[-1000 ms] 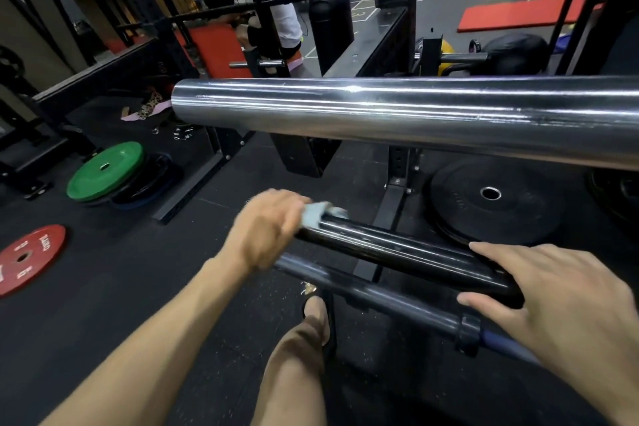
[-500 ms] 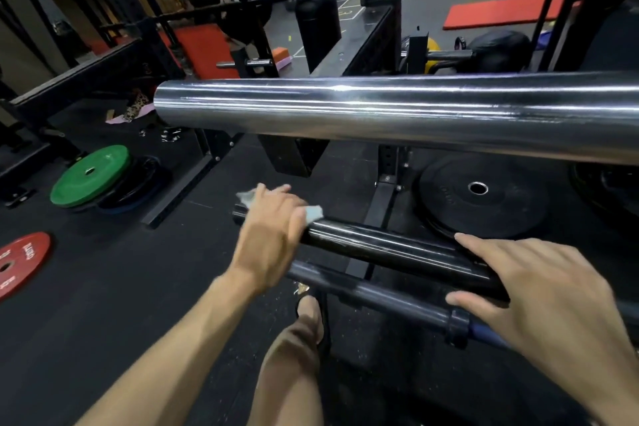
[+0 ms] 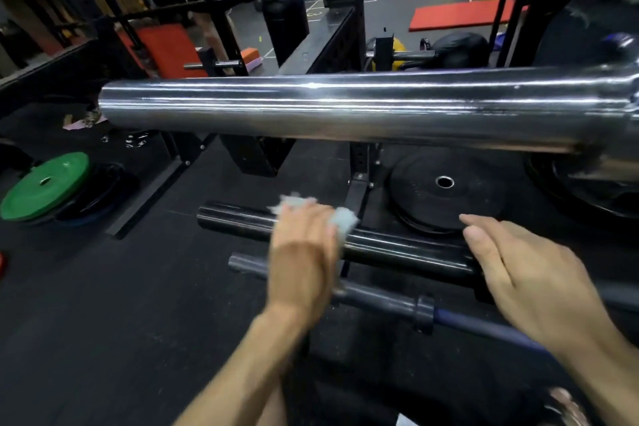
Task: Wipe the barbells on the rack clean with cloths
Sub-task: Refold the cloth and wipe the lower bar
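Three barbells lie one above another on the rack. A thick chrome barbell sleeve (image 3: 345,111) crosses the top of the view. Below it is a black barbell sleeve (image 3: 408,249), and lowest a thinner dark barbell (image 3: 377,301) with a collar and blue shaft. My left hand (image 3: 304,252) is closed over a pale blue-white cloth (image 3: 342,221), pressing it around the black sleeve a short way from its left end. My right hand (image 3: 529,277) rests flat, fingers together, on the black sleeve's right part.
A black weight plate (image 3: 446,187) lies on the floor behind the rack upright (image 3: 359,180). A green plate (image 3: 45,187) on dark plates sits at the left. Black rubber floor spreads at lower left. Red mats and other rack frames stand further back.
My left hand has slid the cloth along the black sleeve, out toward its left end and then back right, so the end now shows bare. My right hand has stayed on the sleeve.
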`<state>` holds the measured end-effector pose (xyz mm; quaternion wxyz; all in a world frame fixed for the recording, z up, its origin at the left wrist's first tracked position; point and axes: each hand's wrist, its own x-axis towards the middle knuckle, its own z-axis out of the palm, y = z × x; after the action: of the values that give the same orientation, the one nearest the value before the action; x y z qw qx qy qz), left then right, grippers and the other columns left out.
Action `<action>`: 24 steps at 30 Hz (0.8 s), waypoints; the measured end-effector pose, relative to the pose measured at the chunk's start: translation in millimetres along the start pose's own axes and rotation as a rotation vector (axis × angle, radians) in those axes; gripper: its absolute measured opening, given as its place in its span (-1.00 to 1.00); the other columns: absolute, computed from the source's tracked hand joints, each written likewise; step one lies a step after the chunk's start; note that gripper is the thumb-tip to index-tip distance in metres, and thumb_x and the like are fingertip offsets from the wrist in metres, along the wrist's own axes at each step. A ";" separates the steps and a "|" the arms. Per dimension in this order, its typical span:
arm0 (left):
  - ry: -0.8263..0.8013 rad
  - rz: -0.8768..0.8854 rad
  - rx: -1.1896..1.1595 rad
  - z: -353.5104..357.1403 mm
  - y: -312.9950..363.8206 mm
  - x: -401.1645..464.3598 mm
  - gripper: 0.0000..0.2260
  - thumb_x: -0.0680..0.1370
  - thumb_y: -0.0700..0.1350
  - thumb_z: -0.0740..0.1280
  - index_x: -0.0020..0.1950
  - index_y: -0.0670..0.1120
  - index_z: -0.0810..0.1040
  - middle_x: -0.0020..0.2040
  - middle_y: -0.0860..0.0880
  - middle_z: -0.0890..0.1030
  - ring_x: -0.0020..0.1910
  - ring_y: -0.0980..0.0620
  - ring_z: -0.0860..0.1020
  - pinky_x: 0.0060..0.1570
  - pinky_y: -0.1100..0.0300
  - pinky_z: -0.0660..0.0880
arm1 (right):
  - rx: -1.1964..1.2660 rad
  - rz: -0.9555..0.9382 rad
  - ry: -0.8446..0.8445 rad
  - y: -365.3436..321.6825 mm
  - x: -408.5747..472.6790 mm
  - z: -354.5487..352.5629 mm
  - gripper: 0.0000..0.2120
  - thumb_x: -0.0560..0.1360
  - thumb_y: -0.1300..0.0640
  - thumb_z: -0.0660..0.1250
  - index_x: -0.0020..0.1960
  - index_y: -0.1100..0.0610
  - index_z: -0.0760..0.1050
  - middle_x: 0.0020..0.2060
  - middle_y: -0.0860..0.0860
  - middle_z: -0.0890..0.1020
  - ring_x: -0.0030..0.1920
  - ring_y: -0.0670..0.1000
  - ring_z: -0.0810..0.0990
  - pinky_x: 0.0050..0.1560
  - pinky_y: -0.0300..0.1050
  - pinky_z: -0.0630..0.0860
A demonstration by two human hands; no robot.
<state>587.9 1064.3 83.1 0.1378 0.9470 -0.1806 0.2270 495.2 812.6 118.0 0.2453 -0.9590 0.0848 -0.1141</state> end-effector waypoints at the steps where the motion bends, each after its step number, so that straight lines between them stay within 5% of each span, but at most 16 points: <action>1: -0.025 0.120 -0.056 5.6 32.2 -6.2 -0.58 0.70 -0.06 0.03 0.33 -0.16 0.59 0.28 -0.07 0.62 0.37 -0.09 0.49 0.58 0.01 0.09 | -0.005 -0.015 0.021 0.6 0.8 2.1 -0.44 0.67 -0.31 -0.16 0.37 -0.17 0.50 0.07 -0.17 0.64 0.10 0.08 0.64 -0.05 0.00 0.44; 5: -0.025 0.365 -0.057 6.4 40.6 -1.4 -0.66 0.69 -0.03 0.11 0.28 -0.04 0.64 0.25 0.03 0.65 0.35 0.00 0.52 0.53 -0.08 0.20 | 0.047 -0.029 0.081 4.4 0.6 7.8 -0.37 0.61 -0.34 -0.19 0.42 -0.15 0.47 -0.03 -0.17 0.65 0.04 0.10 0.65 -0.03 0.03 0.48; 8: 0.040 0.028 0.070 -0.8 -42.0 16.1 -0.76 0.60 -0.16 0.17 -0.08 -0.08 0.64 -0.07 -0.08 0.69 0.18 -0.16 0.62 0.44 -0.14 0.26 | 0.114 -0.054 0.145 7.0 -0.9 6.6 -0.37 0.64 -0.30 -0.17 0.45 -0.07 0.46 -0.19 -0.18 0.62 -0.10 0.07 0.63 -0.09 0.01 0.42; 11: 0.120 -0.214 0.047 -11.3 -48.4 16.9 -0.67 0.69 -0.13 0.08 -0.13 -0.12 0.58 -0.09 -0.10 0.65 0.17 -0.19 0.59 0.45 -0.12 0.24 | 0.148 -0.094 0.242 9.6 -1.7 8.2 -0.42 0.69 -0.22 -0.11 0.41 0.02 0.50 -0.01 -0.09 0.67 0.04 0.11 0.63 0.03 0.00 0.46; 15: 0.018 0.186 -0.054 15.9 63.8 -8.9 -0.68 0.69 -0.10 0.07 0.16 -0.10 0.62 0.12 -0.03 0.63 0.23 -0.07 0.55 0.54 -0.11 0.18 | 0.193 -0.140 0.282 7.6 3.3 12.7 -0.45 0.71 -0.17 -0.08 0.35 0.07 0.55 -0.09 -0.17 0.49 0.00 -0.01 0.49 0.01 -0.14 0.34; 17: 0.005 0.301 -0.048 12.7 65.7 -5.3 -0.58 0.75 0.00 -0.02 0.25 -0.06 0.62 0.16 0.03 0.62 0.27 -0.01 0.53 0.54 -0.13 0.18 | 0.191 -0.085 0.266 11.5 8.1 8.9 -0.45 0.69 -0.20 -0.11 0.35 0.00 0.55 -0.04 -0.16 0.55 0.07 0.00 0.51 0.06 -0.06 0.38; 19: 0.029 0.231 0.060 5.8 16.2 3.7 -0.55 0.75 -0.01 -0.06 0.09 -0.07 0.63 0.03 -0.01 0.63 0.18 -0.08 0.55 0.51 -0.19 0.22 | 0.122 0.001 0.187 18.7 12.0 3.8 -0.35 0.65 -0.31 -0.24 0.28 -0.06 0.54 -0.03 -0.12 0.62 0.08 0.08 0.57 0.04 0.03 0.44; 22: 0.056 -0.102 0.197 -11.9 -69.8 13.0 -0.64 0.71 -0.07 -0.02 -0.05 -0.09 0.53 -0.06 -0.09 0.58 0.08 -0.21 0.54 0.47 -0.27 0.22 | 0.027 0.089 0.059 23.9 11.3 3.4 -0.15 0.53 -0.43 -0.43 0.19 -0.06 0.52 -0.13 -0.01 0.70 0.01 0.26 0.62 0.03 0.13 0.49; 24: 0.076 -0.222 0.147 -15.1 -73.3 12.7 -0.68 0.71 -0.12 0.02 -0.08 -0.11 0.52 -0.08 -0.11 0.56 0.08 -0.23 0.55 0.44 -0.32 0.22 | 0.018 0.085 0.058 22.9 9.1 4.0 -0.12 0.50 -0.45 -0.47 0.24 -0.11 0.52 -0.17 0.04 0.71 -0.03 0.31 0.63 0.04 0.18 0.51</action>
<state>622.4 1131.7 89.0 0.0990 0.9594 -0.0523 0.2588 502.6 792.7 104.9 0.2560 -0.9485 0.1313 -0.1324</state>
